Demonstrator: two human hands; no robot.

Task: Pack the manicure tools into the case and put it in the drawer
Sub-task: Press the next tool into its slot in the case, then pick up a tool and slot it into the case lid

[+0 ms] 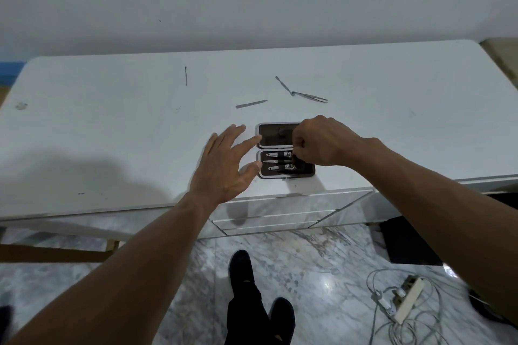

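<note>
- Left hand (224, 168), fingers spread, touches the open dark-lined case (304, 172) on the white worktop (112, 134).
- Right hand (322, 143) pinches a silver clipper (276, 154) inside.
- Grey nail file (251, 104) lies beyond, crosswise, nearer my left.

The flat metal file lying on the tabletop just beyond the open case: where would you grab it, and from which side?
Probably around its middle, from straight above, with thumb and fingertip on its two long edges. The file lies flat on the tabletop and is thin and narrow, so a finger could hardly slip beneath it. Nothing touches it, so both edges are free.
</note>
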